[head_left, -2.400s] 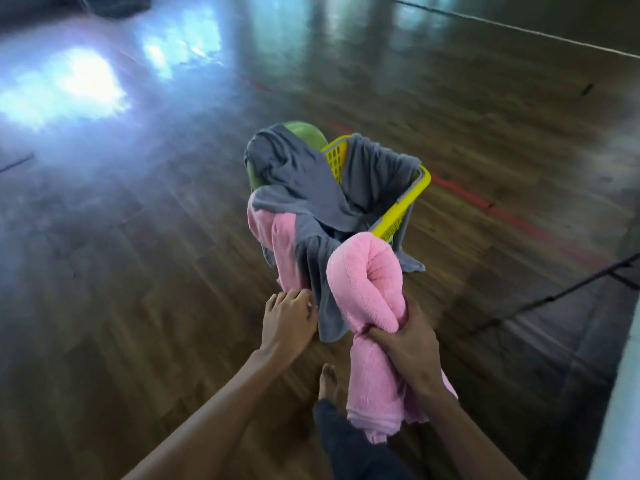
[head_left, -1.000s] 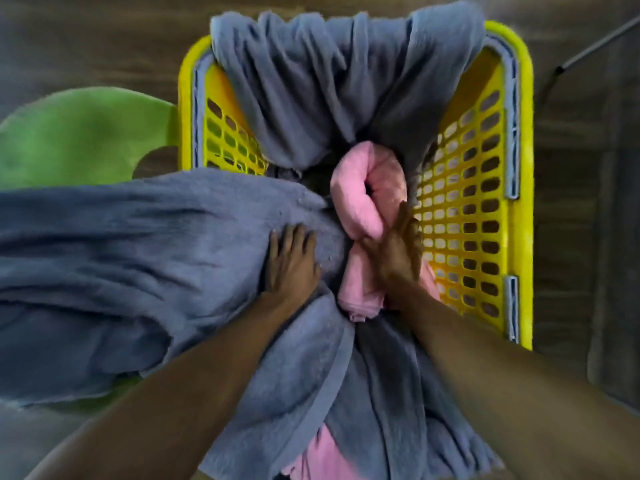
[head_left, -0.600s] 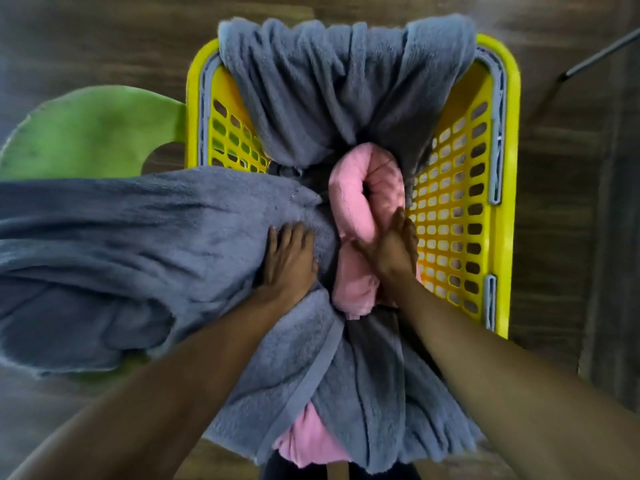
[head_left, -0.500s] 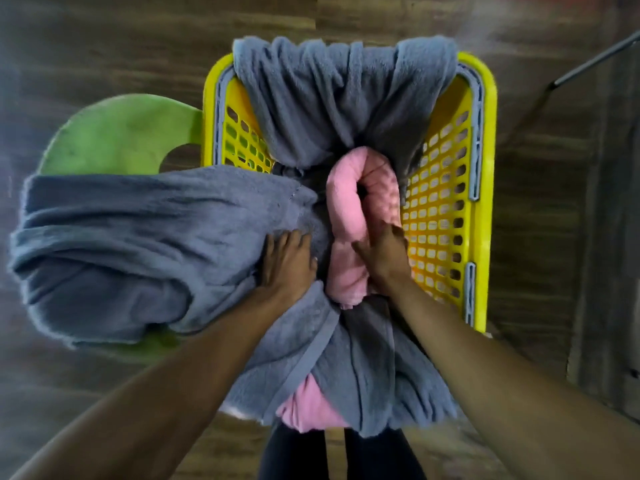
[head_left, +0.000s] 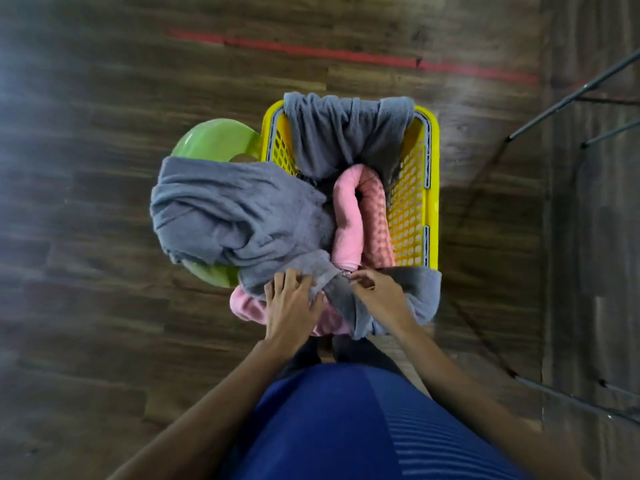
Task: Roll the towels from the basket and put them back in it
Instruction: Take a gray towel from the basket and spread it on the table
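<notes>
One rolled pink towel [head_left: 347, 223], doubled over

Large indoor room with a bare floor, more like a hall than a furnished home.
A dark, glossy plank floor [head_left: 104, 209] reaches every edge, crossed on the far side by a red line [head_left: 346, 55]. Thin black metal legs [head_left: 568, 104] stand at the right. A yellow laundry basket [head_left: 433, 174], draped with a grey towel [head_left: 235, 216], sits beside a green plastic stool [head_left: 211, 140].

No legible text or labels.
</notes>
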